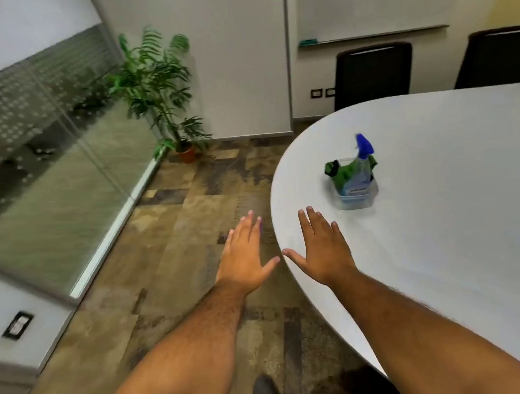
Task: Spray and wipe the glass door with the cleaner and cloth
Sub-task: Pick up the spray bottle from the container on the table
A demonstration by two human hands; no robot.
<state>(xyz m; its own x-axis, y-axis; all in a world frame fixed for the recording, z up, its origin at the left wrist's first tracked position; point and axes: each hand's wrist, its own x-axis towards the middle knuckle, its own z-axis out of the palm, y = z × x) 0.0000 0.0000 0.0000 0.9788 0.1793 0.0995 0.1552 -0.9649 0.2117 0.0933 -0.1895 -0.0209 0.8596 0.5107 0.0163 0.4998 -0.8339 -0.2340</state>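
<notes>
Head view gives me both hands flat, fingers straight and spread, holding nothing. My right hand (324,247) is over the rounded edge of the smooth grey table (438,215); my left hand (246,254) is beside it over the mottled tile floor (178,233). Ahead of the right fingertips stands the clear spray bottle (358,174) with a blue trigger, against a crumpled green cloth (337,173). Left of my left hand is the frosted-dot glass door (49,144).

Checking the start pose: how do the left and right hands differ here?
The left hand is over the floor; the right hand is over the edge of the white table. The right hand is nearer the spray bottle. Both are palm down, with spread fingers, holding nothing.
</notes>
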